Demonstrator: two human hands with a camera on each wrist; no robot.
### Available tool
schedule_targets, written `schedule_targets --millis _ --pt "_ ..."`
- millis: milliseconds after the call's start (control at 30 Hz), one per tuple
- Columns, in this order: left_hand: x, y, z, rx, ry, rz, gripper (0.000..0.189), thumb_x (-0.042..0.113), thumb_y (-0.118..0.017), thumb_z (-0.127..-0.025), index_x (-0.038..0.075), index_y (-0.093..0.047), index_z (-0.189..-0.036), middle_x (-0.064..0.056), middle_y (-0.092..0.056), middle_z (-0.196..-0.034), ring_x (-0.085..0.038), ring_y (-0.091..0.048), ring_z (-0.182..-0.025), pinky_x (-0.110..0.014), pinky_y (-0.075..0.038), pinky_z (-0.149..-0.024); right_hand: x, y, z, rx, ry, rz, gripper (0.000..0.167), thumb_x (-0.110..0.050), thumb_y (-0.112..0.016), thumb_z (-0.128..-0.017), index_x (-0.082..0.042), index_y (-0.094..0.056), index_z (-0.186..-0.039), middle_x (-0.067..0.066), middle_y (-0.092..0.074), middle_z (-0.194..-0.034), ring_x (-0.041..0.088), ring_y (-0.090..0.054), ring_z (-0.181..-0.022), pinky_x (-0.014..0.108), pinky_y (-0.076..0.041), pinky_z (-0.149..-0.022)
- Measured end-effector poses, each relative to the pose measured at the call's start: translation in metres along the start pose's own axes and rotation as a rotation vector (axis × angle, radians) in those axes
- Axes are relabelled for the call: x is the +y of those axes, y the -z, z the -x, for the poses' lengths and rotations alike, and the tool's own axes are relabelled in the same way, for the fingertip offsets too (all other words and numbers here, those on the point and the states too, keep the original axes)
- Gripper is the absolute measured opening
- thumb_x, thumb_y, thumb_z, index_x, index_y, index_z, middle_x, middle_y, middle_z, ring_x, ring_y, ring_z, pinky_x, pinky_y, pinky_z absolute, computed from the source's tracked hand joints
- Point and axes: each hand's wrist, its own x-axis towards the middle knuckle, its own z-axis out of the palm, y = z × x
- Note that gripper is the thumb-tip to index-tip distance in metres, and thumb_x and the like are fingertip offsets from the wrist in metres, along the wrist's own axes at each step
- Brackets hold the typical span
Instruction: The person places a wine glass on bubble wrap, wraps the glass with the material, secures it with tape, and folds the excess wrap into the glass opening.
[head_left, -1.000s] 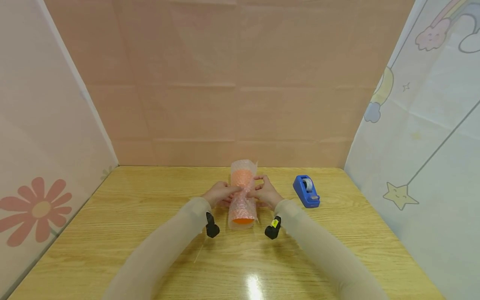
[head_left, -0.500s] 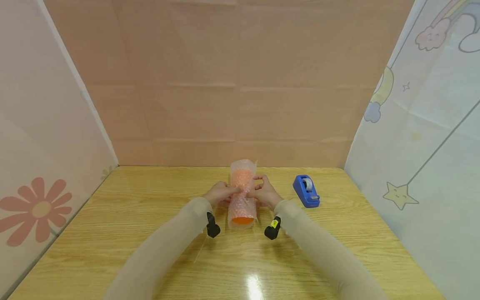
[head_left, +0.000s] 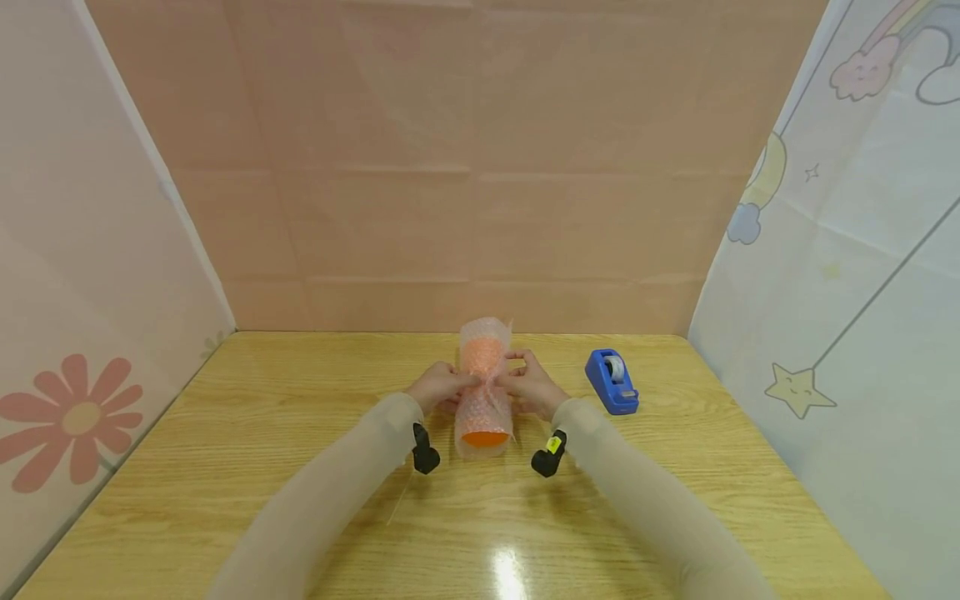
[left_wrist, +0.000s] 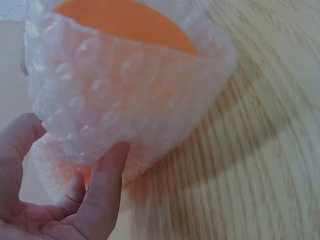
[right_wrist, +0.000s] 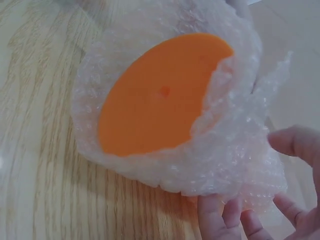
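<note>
Bubble wrap (head_left: pixel 483 412) is rolled round an orange object (right_wrist: pixel 155 105) and lies lengthwise on the table. The near end stays uncovered, and in the right wrist view it is a flat orange disc with a small dot at its centre. My left hand (head_left: pixel 438 387) grips the roll from the left, its thumb on top and fingers at the side, as the left wrist view shows. From the right, my right hand (head_left: pixel 531 386) holds the wrap with thumb on top and fingers (right_wrist: pixel 212 215) underneath. A loose flap of wrap (right_wrist: pixel 272 85) sticks up beside the right thumb.
On the wooden table (head_left: pixel 300 417), to the right of the roll, stands a blue tape dispenser (head_left: pixel 612 382) with a roll of tape. A pinkish backdrop (head_left: pixel 465 208) rises behind the table, with printed sheets at both sides.
Almost nothing moves. The wrapped roll shifts very slightly left, and both hands keep their hold on it.
</note>
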Motion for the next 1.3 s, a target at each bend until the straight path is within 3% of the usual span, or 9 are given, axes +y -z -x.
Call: schedule_targets --millis 167,300,633,867,1300 --pt "-0.0008 0.0004 -0.0019 -0.001 0.002 -0.006 0.027 0.029 -0.069 -0.088 0.003 -0.066 -0.088 -0.007 -0.070 -0.085 -0.017 -0.068 -0.073 -0.034 -0.058 -0.068 -0.0026 0.0010 0.0001 -0.004 -0.049 -0.090 0.041 -0.022 -0.044 -0.102 -0.020 -0.033 -0.141 0.014 -0.041 -0.129 0.021 -0.052 -0.085 0.033 -0.047 -0.068" --pt "-0.0015 0.0006 -0.0029 -0.002 0.006 0.003 0.026 0.029 -0.069 -0.088 0.003 -0.066 -0.087 -0.007 -0.070 -0.083 -0.016 -0.068 -0.072 -0.034 -0.058 -0.067 -0.0019 0.0015 -0.0008 -0.006 -0.059 -0.155 0.039 -0.015 -0.040 -0.103 -0.021 -0.035 -0.141 0.013 -0.043 -0.128 0.018 -0.052 -0.080 0.031 -0.049 -0.065" --pt "0.0014 -0.0013 0.0024 0.010 -0.010 -0.015 0.028 0.029 -0.068 -0.090 0.001 -0.065 -0.093 -0.007 -0.068 -0.087 -0.017 -0.066 -0.075 -0.036 -0.058 -0.071 0.0064 0.0022 -0.0034 -0.002 0.023 -0.064 0.051 -0.004 -0.051 -0.095 -0.018 -0.034 -0.141 0.016 -0.040 -0.122 0.024 -0.052 -0.085 0.033 -0.050 -0.066" --pt "0.0014 -0.0009 0.0031 0.016 -0.001 -0.006 0.031 0.030 -0.069 -0.089 0.001 -0.064 -0.096 -0.008 -0.068 -0.089 -0.017 -0.067 -0.076 -0.037 -0.058 -0.072 0.0060 0.0017 -0.0025 0.017 0.034 -0.058 0.051 -0.003 -0.056 -0.095 -0.018 -0.037 -0.140 0.013 -0.042 -0.114 0.020 -0.054 -0.081 0.034 -0.051 -0.067" --pt "0.0030 -0.0005 0.0046 0.005 0.007 0.008 0.029 0.027 -0.068 -0.090 -0.001 -0.063 -0.097 -0.011 -0.069 -0.091 -0.018 -0.069 -0.076 -0.037 -0.058 -0.072 0.0040 0.0002 0.0002 0.037 0.036 -0.017 0.055 -0.006 -0.065 -0.091 -0.019 -0.039 -0.138 0.013 -0.043 -0.115 0.022 -0.057 -0.087 0.038 -0.054 -0.073"
